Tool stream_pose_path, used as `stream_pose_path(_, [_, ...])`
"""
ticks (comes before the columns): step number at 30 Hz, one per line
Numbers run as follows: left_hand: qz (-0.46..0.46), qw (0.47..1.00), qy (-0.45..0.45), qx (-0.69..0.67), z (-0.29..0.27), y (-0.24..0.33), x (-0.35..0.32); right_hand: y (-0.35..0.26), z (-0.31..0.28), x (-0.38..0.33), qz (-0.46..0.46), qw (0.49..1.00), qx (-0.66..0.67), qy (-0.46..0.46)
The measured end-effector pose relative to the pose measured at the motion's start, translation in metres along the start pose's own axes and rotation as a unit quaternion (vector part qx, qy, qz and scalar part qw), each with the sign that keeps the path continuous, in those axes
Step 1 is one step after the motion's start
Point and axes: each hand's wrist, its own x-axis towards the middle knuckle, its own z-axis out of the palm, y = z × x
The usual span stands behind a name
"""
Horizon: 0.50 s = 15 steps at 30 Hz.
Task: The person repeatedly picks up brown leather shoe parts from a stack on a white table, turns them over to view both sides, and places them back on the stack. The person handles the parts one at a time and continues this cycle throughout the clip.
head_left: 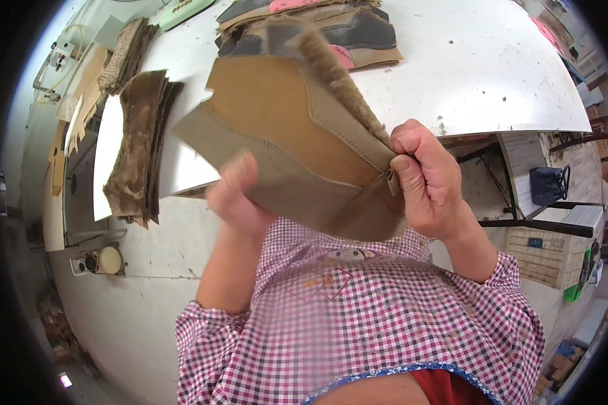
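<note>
So the stitched piece [270, 118], tan in the middle with grey-brown bands, is up in the air between both hands, right over the near edge of the white table [479, 81] and in front of the checked smock [365, 304]. A fuzzy brown strip [344, 81] shows along its right side, so that edge looks furry underneath. The right hand [431, 181] has thumb and curled fingers clamped on the right end, where the material bunches up in a little fold. The left hand [238, 192] is at the near left edge, but it's pretty blurry, so I can't tell whether those fingers are pinching the piece or just touching it. On the table to the left there's a stack of fuzzy brown pieces [135, 145] poking out past the near edge, with a patterned brown pile [123, 55] behind it. Just beyond the stitched piece sits a heap of dark and tan pieces [361, 34] with pink patches. Off to the right, below tabletop level, you've got a dark blue bag [547, 185] and a pale plastic crate [544, 256].
</note>
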Motion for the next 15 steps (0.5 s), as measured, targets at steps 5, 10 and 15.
stream_pose_path(5, [-0.079,0.989,0.094,-0.08,-0.021,-0.002,0.024,0.025,0.021,-0.022,0.129,0.991,0.011,-0.028])
stream_pose_path(10, [-0.079,0.99,0.062,-0.098,-0.02,0.003,0.017,0.022,0.014,-0.019,0.166,0.985,0.014,-0.053])
stream_pose_path(15, [-0.117,0.983,0.083,-0.112,-0.012,0.007,0.007,0.022,0.002,0.016,0.179,0.974,0.131,-0.037])
